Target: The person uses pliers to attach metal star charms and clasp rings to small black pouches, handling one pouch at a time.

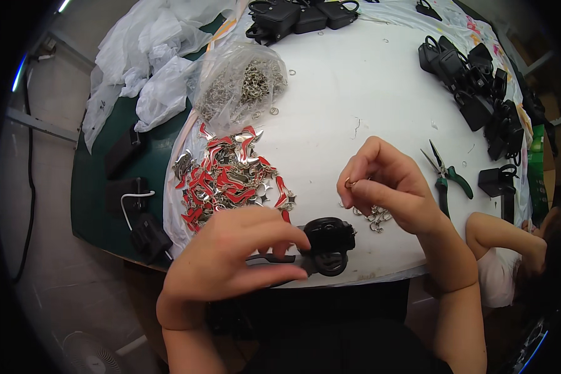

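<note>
My right hand (389,187) pinches a small coppery metal ring (350,184) between thumb and forefinger, above the table. Below it lies a small heap of silvery metal rings (375,219), partly covered by the hand. A black miniature handbag (329,240) sits near the table's front edge. My left hand (240,249) is beside this bag, thumb and fingers apart, fingertips at its left side; whether they touch it I cannot tell. Under that hand shows a dark grey, smooth-edged object (271,257), mostly hidden. Left of centre spreads a pile of red high-heel-shaped charms (221,177) with silvery stars and chains.
Pliers with green handles (443,177) lie right of my right hand. Behind the charms rests a clear plastic bag (240,84) of metal fittings. Black mini handbags (470,81) cluster at right, others (299,17) at the back. Another person's bare arm (505,240) is at lower right.
</note>
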Tool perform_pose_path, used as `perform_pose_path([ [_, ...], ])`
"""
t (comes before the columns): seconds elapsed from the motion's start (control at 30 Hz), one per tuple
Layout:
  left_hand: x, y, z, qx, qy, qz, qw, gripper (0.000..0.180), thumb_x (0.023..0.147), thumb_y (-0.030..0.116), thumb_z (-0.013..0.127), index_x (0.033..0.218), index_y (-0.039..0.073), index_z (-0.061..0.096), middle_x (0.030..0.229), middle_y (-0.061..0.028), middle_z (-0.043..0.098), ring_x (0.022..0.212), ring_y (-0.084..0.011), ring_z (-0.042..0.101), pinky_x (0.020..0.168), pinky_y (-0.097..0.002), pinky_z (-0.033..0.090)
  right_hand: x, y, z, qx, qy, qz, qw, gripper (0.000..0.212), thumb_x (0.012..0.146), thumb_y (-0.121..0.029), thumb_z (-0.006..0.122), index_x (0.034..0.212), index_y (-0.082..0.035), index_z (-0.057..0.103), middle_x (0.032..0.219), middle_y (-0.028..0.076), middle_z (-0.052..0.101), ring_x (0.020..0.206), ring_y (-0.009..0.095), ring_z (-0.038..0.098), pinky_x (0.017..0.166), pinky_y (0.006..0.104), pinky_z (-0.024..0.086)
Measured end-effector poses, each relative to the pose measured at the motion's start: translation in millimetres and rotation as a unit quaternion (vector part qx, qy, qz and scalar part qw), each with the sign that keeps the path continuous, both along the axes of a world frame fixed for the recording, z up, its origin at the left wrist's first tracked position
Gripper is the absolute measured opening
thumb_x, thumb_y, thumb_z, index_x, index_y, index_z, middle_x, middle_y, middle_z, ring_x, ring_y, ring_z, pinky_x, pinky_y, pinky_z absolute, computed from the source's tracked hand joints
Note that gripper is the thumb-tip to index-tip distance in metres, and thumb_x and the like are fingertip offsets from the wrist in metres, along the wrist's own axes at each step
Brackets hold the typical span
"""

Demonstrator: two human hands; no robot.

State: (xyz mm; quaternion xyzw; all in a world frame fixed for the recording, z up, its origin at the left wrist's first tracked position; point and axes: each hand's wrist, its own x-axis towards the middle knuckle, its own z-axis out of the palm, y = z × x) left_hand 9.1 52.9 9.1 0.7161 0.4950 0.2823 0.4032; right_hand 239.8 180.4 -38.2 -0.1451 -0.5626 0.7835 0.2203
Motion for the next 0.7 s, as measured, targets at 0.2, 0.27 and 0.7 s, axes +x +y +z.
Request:
perform_pose_path([
  [0.2,40,-39,-32,0.043,0.033,0.011,0.998,0.034,0.073,0.025,0.085,0.097,0.008,0.068,0.073,-0.0054,0.058,0.067,-0.0208,0.061,0.058,-0.0329,0.045,-25,-2,6,0.239,-0.008,0.163,0.957,0.008,0.095,-0.002,0.057,0.1,-0.001,0.051,0.085,0.008,0.069,0.071,0.012,0.061,0.063,0.025,0.048],
  [0.27,38,-36,-34,0.023,0.004,0.035,0.999,0.034,0.079,0.029,0.081,0.096,0.004,0.065,0.079,-0.0086,0.058,0.07,-0.0247,0.06,0.062,-0.0349,0.048,-21,5,8,0.24,-0.013,0.186,0.953,0.009,0.095,-0.002,0.057,0.101,0.0,0.051,0.083,0.008,0.068,0.072,0.013,0.062,0.065,0.026,0.049],
  [0.7,33,19,-56,0.022,-0.241,0.231,0.942,0.019,0.089,0.002,0.07,0.105,-0.003,0.062,0.093,-0.0124,0.074,0.083,-0.0119,0.07,0.072,-0.0227,0.053,19,-30,26,0.001,-0.118,0.022,0.993,0.009,0.098,-0.008,0.057,0.103,-0.001,0.054,0.077,0.004,0.065,0.056,0.004,0.053,0.051,0.0183,0.04],
])
